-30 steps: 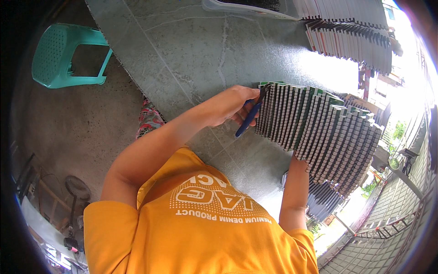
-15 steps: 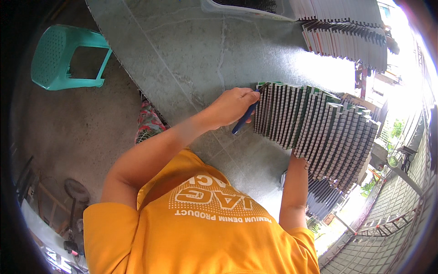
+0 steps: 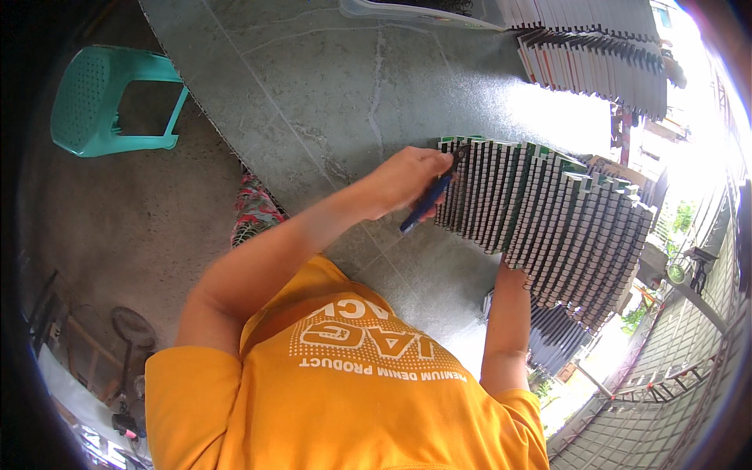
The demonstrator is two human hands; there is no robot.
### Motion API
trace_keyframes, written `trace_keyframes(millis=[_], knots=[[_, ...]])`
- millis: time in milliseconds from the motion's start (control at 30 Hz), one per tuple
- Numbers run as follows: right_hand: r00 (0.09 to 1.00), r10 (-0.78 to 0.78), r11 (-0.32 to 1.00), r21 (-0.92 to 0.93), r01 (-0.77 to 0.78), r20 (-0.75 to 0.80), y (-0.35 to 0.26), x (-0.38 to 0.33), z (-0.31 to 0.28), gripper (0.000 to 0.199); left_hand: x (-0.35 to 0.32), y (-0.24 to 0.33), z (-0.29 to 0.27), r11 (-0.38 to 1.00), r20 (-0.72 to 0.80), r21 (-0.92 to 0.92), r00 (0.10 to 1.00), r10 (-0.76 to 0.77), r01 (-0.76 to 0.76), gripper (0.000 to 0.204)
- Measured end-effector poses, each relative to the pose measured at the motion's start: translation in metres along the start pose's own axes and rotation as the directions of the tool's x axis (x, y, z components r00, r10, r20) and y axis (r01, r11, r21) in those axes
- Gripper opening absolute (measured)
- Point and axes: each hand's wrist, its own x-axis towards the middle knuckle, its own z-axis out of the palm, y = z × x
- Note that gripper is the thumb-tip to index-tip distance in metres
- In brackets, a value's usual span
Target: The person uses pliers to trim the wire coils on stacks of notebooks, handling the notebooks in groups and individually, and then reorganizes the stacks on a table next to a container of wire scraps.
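My left hand (image 3: 403,178) grips a blue-handled hand tool (image 3: 427,200), and the tool's tip touches the left end of a fanned stack of green boards with black and white striped edges (image 3: 564,219). This stack lies on the grey stone table (image 3: 337,86). My right forearm reaches up to the stack's near edge. My right hand (image 3: 511,274) presses against that edge, with its fingers hidden behind the boards.
A second row of similar boards (image 3: 595,59) lies at the table's far side beside a clear plastic tub (image 3: 415,12). More boards (image 3: 556,341) sit lower at the right. On the concrete floor at the left are a teal plastic stool (image 3: 113,102) and a patterned cloth (image 3: 254,215).
My left hand has shifted the blue tool slightly up along the stack's left end. My right arm has stayed at the stack's near edge.
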Motion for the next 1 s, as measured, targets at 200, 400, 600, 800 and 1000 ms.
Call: trace_keyframes(millis=[200, 400, 600, 800, 1000], knots=[[1.0, 0.0, 1.0, 0.002, 0.0, -0.002, -0.001, -0.002, 0.001, 0.066, 0.005, -0.025, 0.023, 0.614, -0.228, 0.776, 0.844, 0.486, -0.144, 0.032], [1.0, 0.006, 1.0, 0.005, -0.006, 0.001, 0.0, -0.001, -0.001, 0.068, -0.003, 0.001, 0.003, 0.998, -0.003, -0.02, 0.999, 0.054, -0.055, 0.034], [1.0, 0.01, 1.0, 0.008, -0.01, 0.005, -0.001, -0.001, -0.001, 0.07, 0.003, -0.008, 0.007, 0.86, -0.121, 0.457, 0.941, 0.315, -0.229, 0.033], [1.0, 0.002, 1.0, 0.014, -0.002, 0.013, -0.006, -0.001, -0.001, 0.071, 0.0, -0.007, 0.004, 0.771, -0.11, 0.595, 0.928, 0.357, -0.226, 0.032], [0.998, -0.002, 1.0, 0.03, 0.0, 0.065, -0.015, 0.002, 0.005, 0.073, 0.001, 0.007, -0.003, 0.989, 0.126, -0.141, 0.99, 0.066, -0.048, 0.032]])
